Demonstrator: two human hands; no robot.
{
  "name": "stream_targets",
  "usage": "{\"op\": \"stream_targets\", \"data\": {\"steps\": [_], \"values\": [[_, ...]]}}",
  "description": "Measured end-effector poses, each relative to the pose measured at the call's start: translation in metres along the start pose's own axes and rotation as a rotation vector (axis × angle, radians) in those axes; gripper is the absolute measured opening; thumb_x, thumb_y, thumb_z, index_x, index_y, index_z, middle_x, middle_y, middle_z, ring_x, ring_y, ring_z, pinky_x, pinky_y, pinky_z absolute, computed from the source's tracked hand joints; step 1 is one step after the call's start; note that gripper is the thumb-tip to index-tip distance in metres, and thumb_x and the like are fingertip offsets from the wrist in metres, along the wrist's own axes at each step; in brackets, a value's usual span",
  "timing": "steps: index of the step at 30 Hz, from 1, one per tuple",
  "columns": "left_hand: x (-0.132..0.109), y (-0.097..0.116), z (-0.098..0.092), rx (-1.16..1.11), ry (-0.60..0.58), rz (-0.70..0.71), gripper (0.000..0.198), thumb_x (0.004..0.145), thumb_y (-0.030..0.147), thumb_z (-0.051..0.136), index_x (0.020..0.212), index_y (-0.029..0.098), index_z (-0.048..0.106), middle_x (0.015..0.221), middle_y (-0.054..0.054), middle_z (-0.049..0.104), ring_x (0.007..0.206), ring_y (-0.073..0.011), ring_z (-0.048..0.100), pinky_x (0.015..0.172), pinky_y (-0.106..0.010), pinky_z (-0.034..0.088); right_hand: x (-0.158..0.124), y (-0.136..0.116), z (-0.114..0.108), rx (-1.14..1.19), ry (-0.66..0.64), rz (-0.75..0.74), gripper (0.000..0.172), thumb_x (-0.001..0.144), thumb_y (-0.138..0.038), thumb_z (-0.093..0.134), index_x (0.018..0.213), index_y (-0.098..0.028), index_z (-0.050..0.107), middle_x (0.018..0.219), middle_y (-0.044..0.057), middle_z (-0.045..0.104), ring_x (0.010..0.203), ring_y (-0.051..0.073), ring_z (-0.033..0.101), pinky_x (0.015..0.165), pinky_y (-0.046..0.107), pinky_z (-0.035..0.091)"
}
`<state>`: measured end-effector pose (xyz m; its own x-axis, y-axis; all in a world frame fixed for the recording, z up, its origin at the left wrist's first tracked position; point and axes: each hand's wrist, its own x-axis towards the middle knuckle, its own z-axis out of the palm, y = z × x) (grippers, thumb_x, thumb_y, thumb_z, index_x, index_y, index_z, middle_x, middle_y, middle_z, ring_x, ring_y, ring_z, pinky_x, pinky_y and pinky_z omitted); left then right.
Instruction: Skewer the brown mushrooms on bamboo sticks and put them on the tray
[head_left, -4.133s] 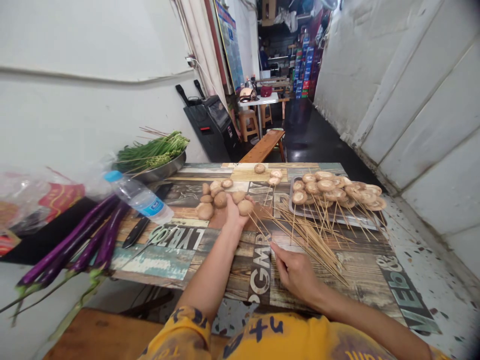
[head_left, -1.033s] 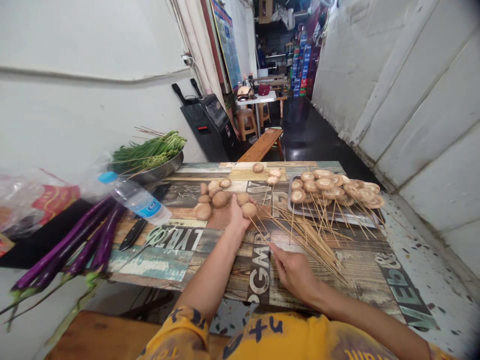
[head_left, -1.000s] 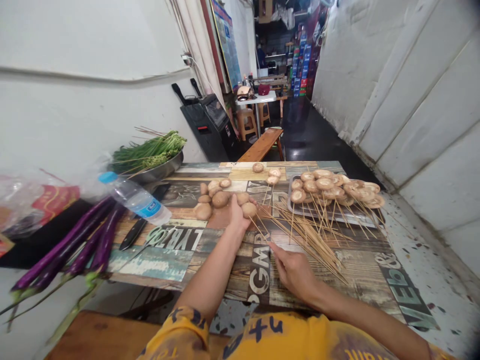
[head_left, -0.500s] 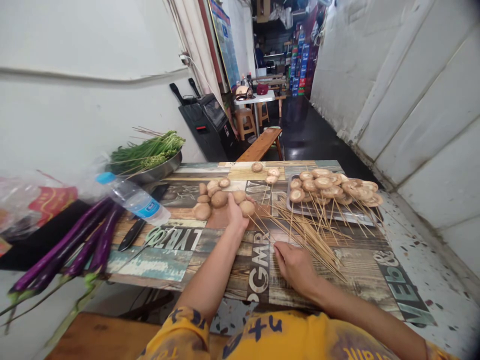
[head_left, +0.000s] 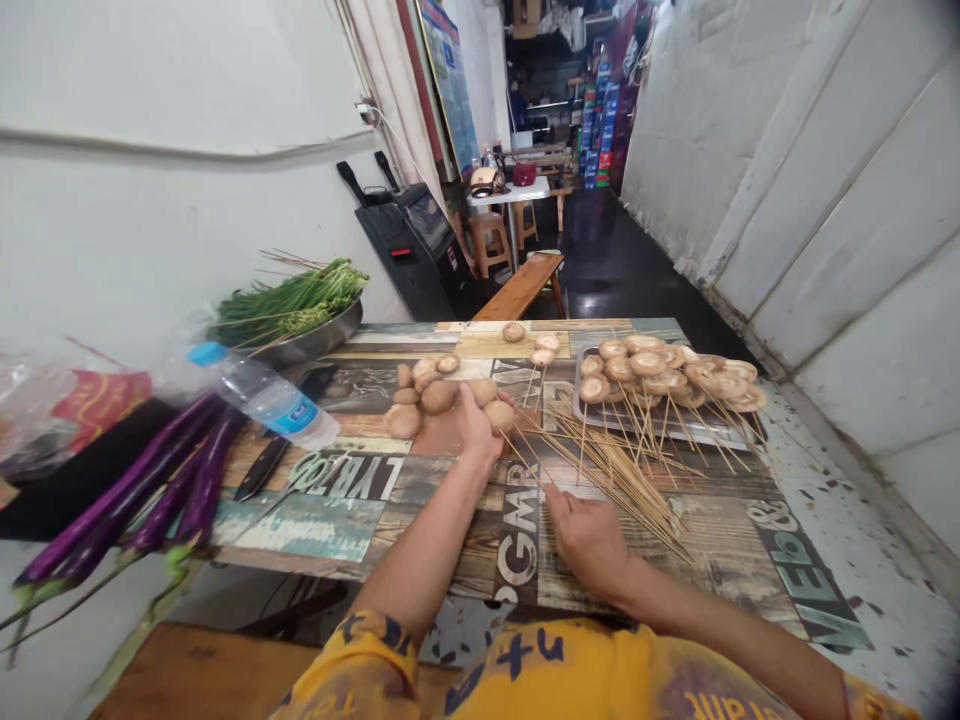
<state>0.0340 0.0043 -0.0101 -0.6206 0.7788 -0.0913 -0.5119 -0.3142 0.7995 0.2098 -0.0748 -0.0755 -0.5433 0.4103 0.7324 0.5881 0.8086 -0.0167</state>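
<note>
My left hand [head_left: 478,425] is closed around a brown mushroom [head_left: 499,416], and another mushroom [head_left: 480,390] shows just beyond its fingers. A thin wooden skewer [head_left: 525,458] runs from the held mushroom down to my right hand [head_left: 589,530], which pinches its lower end. Several loose mushrooms [head_left: 439,397] lie to the left of my left hand. A pile of bare skewers [head_left: 630,480] spreads over the table beside my right hand. Farther back, two mushrooms on a skewer [head_left: 544,350] lie near a single mushroom [head_left: 514,332].
At right, a tray [head_left: 682,430] bears many skewered mushrooms. To the left are a water bottle [head_left: 270,400], a dark-handled knife [head_left: 262,470], purple eggplants [head_left: 135,490] and a metal bowl [head_left: 319,335] of greens. A wooden bench [head_left: 525,285] stands beyond the table [head_left: 442,510].
The held mushroom and my left hand have shifted slightly right. My right hand has moved a little, still at the skewer's lower end. Other things lie as before.
</note>
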Motion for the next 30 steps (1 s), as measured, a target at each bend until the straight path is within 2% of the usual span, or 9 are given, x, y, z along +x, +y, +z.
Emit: {"op": "stream_targets", "data": {"steps": [10,16,20,25,30], "values": [[-0.005,-0.021,-0.002,0.119,-0.001,0.043,0.046,0.094,0.051,0.031,0.079,0.015,0.056,0.058,-0.006,0.062,0.05,-0.0163,0.061,0.05,-0.025,0.05,0.0,-0.001,-0.001,-0.057,-0.074,0.028,0.026,0.074,0.002,0.046,0.096,-0.006,0.058,0.061,0.005,0.061,0.049,0.014,0.053,0.048,0.027,0.03],[-0.005,-0.014,-0.001,0.044,-0.057,-0.039,0.053,0.095,0.053,0.024,0.078,0.015,0.056,0.057,-0.006,0.06,0.05,-0.0162,0.06,0.051,-0.026,0.05,0.0,0.001,0.001,-0.07,-0.056,0.049,0.026,0.074,0.003,0.046,0.094,-0.008,0.061,0.057,0.003,0.059,0.047,0.014,0.052,0.05,0.029,0.03],[-0.007,-0.008,0.002,-0.002,-0.08,-0.074,0.056,0.094,0.056,0.023,0.076,0.015,0.057,0.057,-0.005,0.058,0.05,-0.0158,0.059,0.05,-0.025,0.049,-0.003,0.001,0.005,-0.072,-0.037,0.015,0.031,0.077,0.001,0.046,0.105,-0.004,0.06,0.06,0.004,0.062,0.049,0.014,0.051,0.051,0.029,0.03],[-0.017,-0.015,0.008,0.051,-0.033,-0.053,0.057,0.096,0.051,0.019,0.074,0.013,0.056,0.057,-0.006,0.058,0.049,-0.0158,0.059,0.051,-0.026,0.049,-0.002,-0.004,0.004,-0.124,0.028,-0.021,0.032,0.077,0.001,0.044,0.105,-0.002,0.06,0.065,0.007,0.064,0.052,0.014,0.052,0.053,0.03,0.032],[-0.023,-0.02,0.01,0.039,-0.043,-0.074,0.058,0.095,0.054,0.022,0.074,0.013,0.056,0.059,-0.007,0.059,0.052,-0.0153,0.06,0.055,-0.026,0.05,0.0,-0.002,0.005,-0.123,0.005,-0.009,0.032,0.078,0.002,0.043,0.105,-0.002,0.06,0.065,0.006,0.063,0.052,0.015,0.052,0.054,0.03,0.032]]}}
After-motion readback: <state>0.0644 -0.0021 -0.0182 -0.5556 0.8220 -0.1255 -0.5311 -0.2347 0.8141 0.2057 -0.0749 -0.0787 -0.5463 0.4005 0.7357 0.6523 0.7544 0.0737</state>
